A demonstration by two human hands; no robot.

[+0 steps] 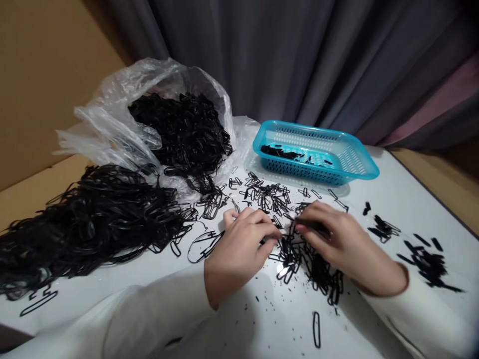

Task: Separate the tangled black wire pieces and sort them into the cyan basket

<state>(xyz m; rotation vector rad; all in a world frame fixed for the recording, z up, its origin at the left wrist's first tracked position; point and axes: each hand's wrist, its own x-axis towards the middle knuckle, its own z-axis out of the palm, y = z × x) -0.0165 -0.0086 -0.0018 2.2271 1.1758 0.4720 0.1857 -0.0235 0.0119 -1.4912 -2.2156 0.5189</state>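
My left hand [243, 247] is closed in a pinch over the middle of the table, with a small black rubber piece partly hidden between thumb and fingers. Just right of it, my right hand [337, 244] is wrapped round a slim dark tool [316, 227], perhaps tweezers, whose tip points at the left hand. Below both hands lies a heap of small black rubber loops [324, 274]. More loops [269, 197] are scattered beyond the fingers. One single loop [316, 329] lies apart near the front.
A blue perforated basket [359, 169] at the back holds a few black pieces. At left, a clear plastic bag [108, 129] spills black rubber [183, 129], beside a big pile of long strands [93, 219]. Solid black strips [428, 262] lie at right. Grey curtains [262, 60] hang behind.
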